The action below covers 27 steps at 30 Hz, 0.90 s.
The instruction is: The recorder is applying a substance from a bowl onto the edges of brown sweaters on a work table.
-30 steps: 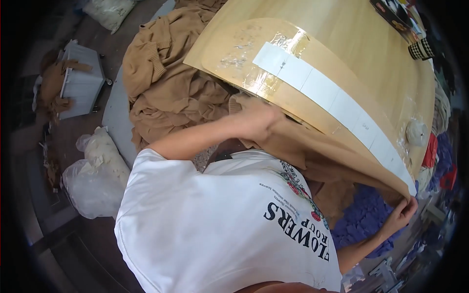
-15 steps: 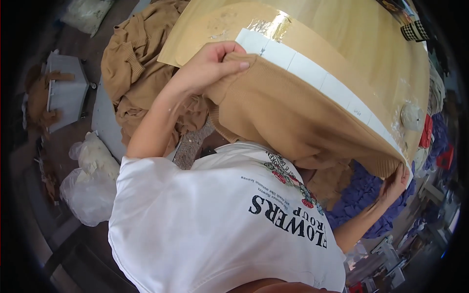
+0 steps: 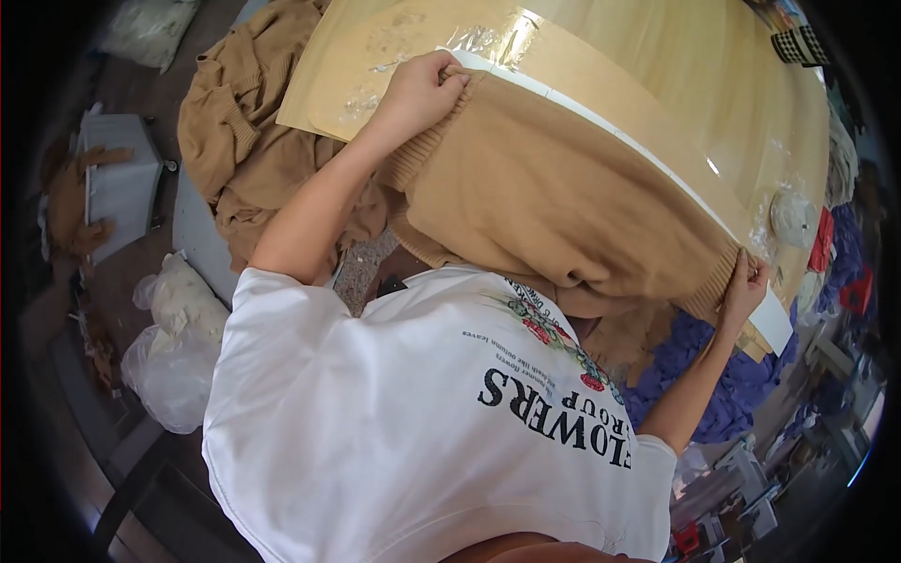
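Note:
A brown knit sweater (image 3: pixel 563 178) is stretched along the table edge, with ribbed bands at both of its ends. My left hand (image 3: pixel 422 91) pinches the far left corner, at the ribbing. At the right end, my right hand (image 3: pixel 744 287) grips the other ribbed corner. Between the two hands the upper edge of the sweater is pulled fairly straight, lying over a white marked strip (image 3: pixel 773 322) fixed to the table; the strip shows as a thin line above the knit and as a bare end beyond my right hand. Toward my body the lower part hangs in folds.
The pale wooden table (image 3: pixel 648 66) has shiny clear tape (image 3: pixel 514 39) on it and a tape roll (image 3: pixel 793 218) at the right. A heap of brown knits (image 3: pixel 258 122) lies left, purple fabric (image 3: pixel 694 375) lower right. Plastic bags (image 3: pixel 174 361) and a grey bin (image 3: pixel 120 178) stand left.
Both hands have moved up onto the table, the right one also leftward. The sweater now covers more of the white strip, and the strip's right end has come into sight.

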### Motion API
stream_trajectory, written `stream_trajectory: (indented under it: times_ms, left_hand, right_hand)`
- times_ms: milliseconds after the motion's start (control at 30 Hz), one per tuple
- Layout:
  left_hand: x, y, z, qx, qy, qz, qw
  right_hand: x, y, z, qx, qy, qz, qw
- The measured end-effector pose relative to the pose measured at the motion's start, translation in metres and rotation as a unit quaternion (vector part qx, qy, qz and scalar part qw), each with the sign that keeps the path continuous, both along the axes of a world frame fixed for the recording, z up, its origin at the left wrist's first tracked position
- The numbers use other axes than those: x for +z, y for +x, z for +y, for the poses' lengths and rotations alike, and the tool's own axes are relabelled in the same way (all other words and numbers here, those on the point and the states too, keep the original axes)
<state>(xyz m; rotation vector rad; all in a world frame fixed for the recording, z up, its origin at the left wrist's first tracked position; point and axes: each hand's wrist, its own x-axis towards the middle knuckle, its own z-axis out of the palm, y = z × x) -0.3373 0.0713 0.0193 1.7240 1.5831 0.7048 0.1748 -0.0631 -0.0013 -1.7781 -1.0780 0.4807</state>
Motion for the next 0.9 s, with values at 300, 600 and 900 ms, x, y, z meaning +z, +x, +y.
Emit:
stream_trajectory:
  times_ms: [300,600,900]
  left_hand:
    - [0.007,0.017,0.002,0.030,0.147,0.142,0.978]
    - [0.030,0.292,-0.095,-0.440,0.260,-0.008,0.860]
    - [-0.017,0.361,-0.111,-0.404,0.370,0.101,0.830]
  right_hand:
    - [0.009,0.012,-0.017,0.021,-0.091,0.052,0.994]
    - [0.016,-0.018,-0.030,-0.067,-0.104,-0.024,0.992]
    - [0.013,-0.011,-0.024,-0.101,-0.024,-0.027,0.994]
